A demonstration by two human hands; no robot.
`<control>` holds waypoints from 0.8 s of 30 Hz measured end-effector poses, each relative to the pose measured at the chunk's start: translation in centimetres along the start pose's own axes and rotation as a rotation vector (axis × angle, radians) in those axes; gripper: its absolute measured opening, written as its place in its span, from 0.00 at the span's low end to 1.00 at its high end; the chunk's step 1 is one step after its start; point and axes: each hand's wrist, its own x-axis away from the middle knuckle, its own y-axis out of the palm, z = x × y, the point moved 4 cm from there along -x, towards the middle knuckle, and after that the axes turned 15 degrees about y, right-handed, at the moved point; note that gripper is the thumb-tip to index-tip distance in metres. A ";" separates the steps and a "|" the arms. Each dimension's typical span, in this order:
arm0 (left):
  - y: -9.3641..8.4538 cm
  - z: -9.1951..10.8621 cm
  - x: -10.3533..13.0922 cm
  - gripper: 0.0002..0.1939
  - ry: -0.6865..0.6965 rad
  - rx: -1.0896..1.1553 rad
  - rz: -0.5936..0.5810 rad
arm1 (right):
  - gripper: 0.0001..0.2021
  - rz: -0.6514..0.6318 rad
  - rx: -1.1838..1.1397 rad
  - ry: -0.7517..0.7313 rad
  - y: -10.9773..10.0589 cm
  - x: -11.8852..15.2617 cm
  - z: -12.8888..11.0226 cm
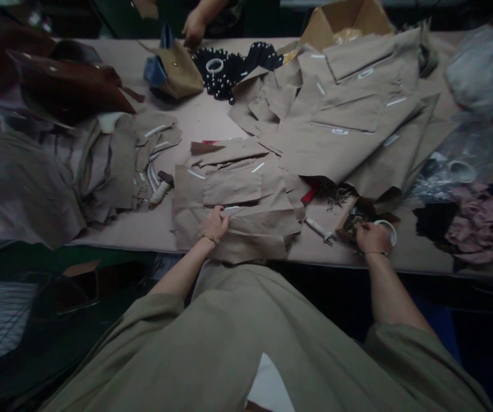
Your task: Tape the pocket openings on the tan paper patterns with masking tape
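My left hand (215,224) rests on a tan cut fabric piece (267,229) in front of me, its thumb and fingers slightly apart. Just beyond those fingertips is the lower edge of a pocket-shaped panel (232,187) with a short white strip beside it. My right hand (373,237) reaches into a small open cardboard box (344,222) of small dark and brassy pieces. Its fingertips are drawn together among them, and whatever they hold is too small to make out. A white roll of tape (391,229) sits against that hand.
A light-handled tool (318,230) lies left of the box, near dark metal bits (335,195). Tan garment pieces (358,120) spread behind; more fabric stacks (104,166) lie left, with a hammer-like tool (161,189). Another person's hand (195,26) is across the table.
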 end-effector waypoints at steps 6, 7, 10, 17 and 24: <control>0.6 6.4 3.6 0.17 0.330 0.328 0.046 | 0.19 -0.364 -0.785 -0.260 -0.5 14.0 -14.5; 0.7 7.5 3.6 0.19 0.347 0.377 0.065 | 0.20 -0.497 -0.902 -0.269 0.2 17.0 -17.3; 0.3 8.6 3.2 0.13 0.324 0.388 0.156 | 0.21 -0.784 -1.139 -0.154 2.3 23.6 -22.8; -1.8 4.2 1.7 0.10 0.402 0.311 0.168 | 0.18 -0.800 -1.122 -0.147 4.0 25.9 -26.8; -1.4 -1.1 -0.3 0.14 0.340 0.214 0.047 | 0.20 -0.434 -0.840 -0.293 1.4 18.8 -23.7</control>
